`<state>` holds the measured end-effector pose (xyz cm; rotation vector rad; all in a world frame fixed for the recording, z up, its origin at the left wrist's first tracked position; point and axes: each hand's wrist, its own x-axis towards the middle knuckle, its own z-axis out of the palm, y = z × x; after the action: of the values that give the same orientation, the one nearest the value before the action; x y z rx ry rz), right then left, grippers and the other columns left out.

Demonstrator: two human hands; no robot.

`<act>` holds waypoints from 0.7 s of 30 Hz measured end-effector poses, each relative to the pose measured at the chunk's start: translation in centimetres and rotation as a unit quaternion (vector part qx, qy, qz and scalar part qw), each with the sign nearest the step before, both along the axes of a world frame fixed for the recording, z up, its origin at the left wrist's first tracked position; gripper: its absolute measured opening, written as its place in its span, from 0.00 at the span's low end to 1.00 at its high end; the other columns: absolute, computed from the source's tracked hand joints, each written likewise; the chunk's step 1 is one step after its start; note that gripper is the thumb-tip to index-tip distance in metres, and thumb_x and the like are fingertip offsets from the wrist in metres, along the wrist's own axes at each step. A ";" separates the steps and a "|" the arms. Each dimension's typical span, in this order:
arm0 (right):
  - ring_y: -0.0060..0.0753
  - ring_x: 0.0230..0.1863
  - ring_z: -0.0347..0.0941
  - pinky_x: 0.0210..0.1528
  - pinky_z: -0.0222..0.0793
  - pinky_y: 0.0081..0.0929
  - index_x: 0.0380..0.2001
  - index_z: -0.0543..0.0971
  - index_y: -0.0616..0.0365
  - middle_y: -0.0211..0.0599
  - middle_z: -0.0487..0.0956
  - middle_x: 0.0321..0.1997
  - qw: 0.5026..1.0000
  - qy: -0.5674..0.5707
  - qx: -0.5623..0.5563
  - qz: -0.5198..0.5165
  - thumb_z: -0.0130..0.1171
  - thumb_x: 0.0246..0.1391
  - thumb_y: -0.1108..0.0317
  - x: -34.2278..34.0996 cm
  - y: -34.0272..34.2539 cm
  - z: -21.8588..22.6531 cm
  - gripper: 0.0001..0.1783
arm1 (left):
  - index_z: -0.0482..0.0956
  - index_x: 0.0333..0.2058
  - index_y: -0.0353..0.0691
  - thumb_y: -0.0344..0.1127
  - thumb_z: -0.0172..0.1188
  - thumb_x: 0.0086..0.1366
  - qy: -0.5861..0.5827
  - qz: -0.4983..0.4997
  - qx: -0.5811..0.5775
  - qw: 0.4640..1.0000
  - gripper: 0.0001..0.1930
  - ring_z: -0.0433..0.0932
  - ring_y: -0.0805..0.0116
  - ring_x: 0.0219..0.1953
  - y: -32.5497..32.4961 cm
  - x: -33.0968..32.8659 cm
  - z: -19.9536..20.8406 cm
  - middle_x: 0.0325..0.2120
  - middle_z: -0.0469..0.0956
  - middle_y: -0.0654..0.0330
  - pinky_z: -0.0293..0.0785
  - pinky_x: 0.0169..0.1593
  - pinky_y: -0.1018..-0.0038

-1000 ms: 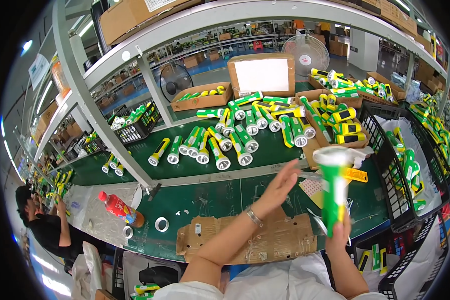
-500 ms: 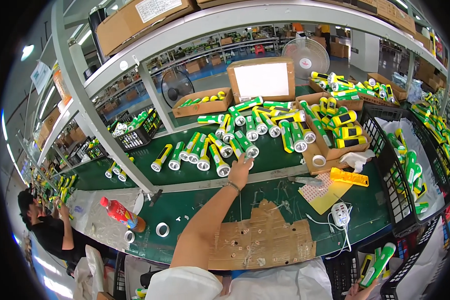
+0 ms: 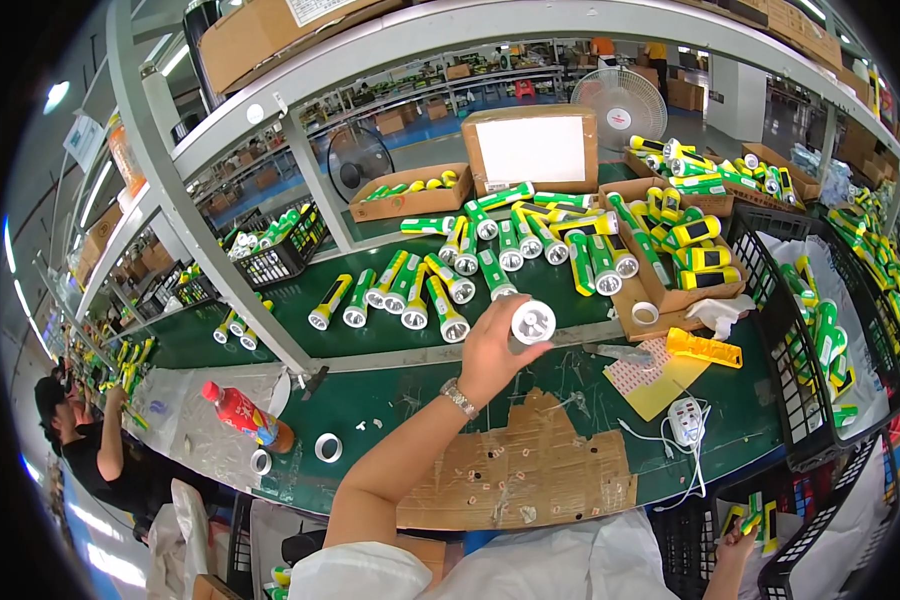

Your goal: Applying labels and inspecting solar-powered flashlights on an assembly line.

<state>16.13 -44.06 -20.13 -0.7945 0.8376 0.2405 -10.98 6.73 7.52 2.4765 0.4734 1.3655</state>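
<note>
My left hand [image 3: 488, 352] is closed around a flashlight, raised above the green bench; the round silver lamp end [image 3: 534, 322] faces me and the body is mostly hidden behind my fingers. At the lower right my right hand [image 3: 736, 545] has its fingers curled on a green and yellow flashlight [image 3: 755, 512], over a black crate [image 3: 695, 540] beside the bench. Just behind my left hand stands a row of green and yellow flashlights [image 3: 453, 325], lying on the bench with lamp ends toward me. A torn cardboard sheet [image 3: 530, 470] lies below my left arm.
A metal rail [image 3: 410, 362] crosses the bench, with a post [image 3: 205, 250] at left. A drink bottle [image 3: 245, 415] and tape rolls [image 3: 328, 447] stand left; a power strip [image 3: 686, 422] lies right. Flashlights fill a cardboard box [image 3: 660, 290] and black basket [image 3: 785, 370]. Another person [image 3: 90, 450] works far left.
My left hand has lifted a flashlight from the row and brought it nearer, lamp end toward me. My right hand's flashlight has tipped lower, into the crate area.
</note>
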 end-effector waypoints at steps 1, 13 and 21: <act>0.16 0.12 0.55 0.09 0.45 0.11 0.40 0.70 0.52 0.34 0.76 0.30 0.998 -0.049 -0.031 0.017 0.46 0.55 0.49 -0.2 0.9 1.2 0.19 | 0.68 0.46 0.39 0.33 0.69 0.43 0.001 0.000 -0.004 1.000 0.30 0.73 0.65 0.39 -0.8 -0.1 0.3 0.40 0.71 0.57 0.73 0.37 0.75; 0.24 0.24 0.67 0.25 0.63 0.17 0.34 0.72 0.61 0.33 0.71 0.28 0.453 -0.710 -0.317 0.437 0.54 0.49 0.74 -11.0 22.2 22.9 0.07 | 0.64 0.47 0.42 0.59 0.34 0.64 -0.187 -0.298 -0.699 0.623 0.27 0.73 0.64 0.36 -3.3 2.0 -0.2 0.36 0.73 0.53 0.72 0.42 0.64; 0.42 0.33 0.74 0.31 0.70 0.35 0.34 0.73 0.57 0.41 0.73 0.38 0.242 -0.567 -0.568 0.545 0.57 0.46 0.63 -10.5 30.5 20.2 0.13 | 0.65 0.43 0.42 0.59 0.34 0.64 -0.142 -0.311 -0.730 0.592 0.26 0.73 0.64 0.35 -5.1 1.9 -0.4 0.35 0.73 0.53 0.73 0.39 0.66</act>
<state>5.64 -13.54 0.12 -2.4183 -1.4813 0.1260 -9.03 1.59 7.09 0.8156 0.3256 0.4985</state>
